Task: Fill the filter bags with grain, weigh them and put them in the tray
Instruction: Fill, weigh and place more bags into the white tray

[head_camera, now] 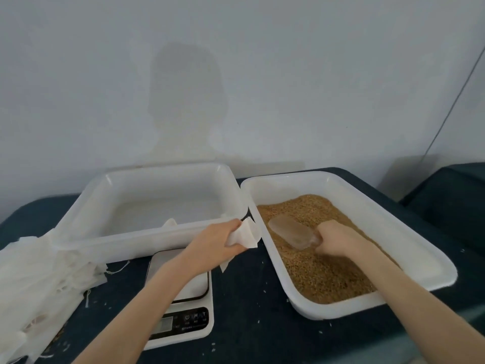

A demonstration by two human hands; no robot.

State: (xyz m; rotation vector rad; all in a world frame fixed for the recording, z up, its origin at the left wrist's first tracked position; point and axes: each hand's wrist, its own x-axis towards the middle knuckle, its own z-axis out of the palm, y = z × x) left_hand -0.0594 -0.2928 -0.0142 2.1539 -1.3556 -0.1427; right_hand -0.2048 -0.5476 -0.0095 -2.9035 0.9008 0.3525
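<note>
The left hand [219, 240] grips 1 white filter bag [245, 233], fingers curled round its lower part, with the bag's mouth standing open and turned toward 3 o'clock. The bag hangs over the gap between the 2 trays, just above the dark table [252, 298]. At 3 o'clock from it the right hand [334, 239] is closed round the handle of a clear plastic scoop [291, 232], whose bowl points to 10 o'clock and lies on the grain [322, 271]. The brown grain fills the floor of the right tray [409, 240], a white rectangular one. The left tray [86, 203], also white, sits at 10 o'clock from the left hand and touches the other tray at their near corners. A white digital scale [194, 321] stands at 6 o'clock from the left hand, under that forearm, its display too blurred to read. A heap of white spare bags [36, 279] lies at 9 o'clock, against the left tray's front wall
</note>
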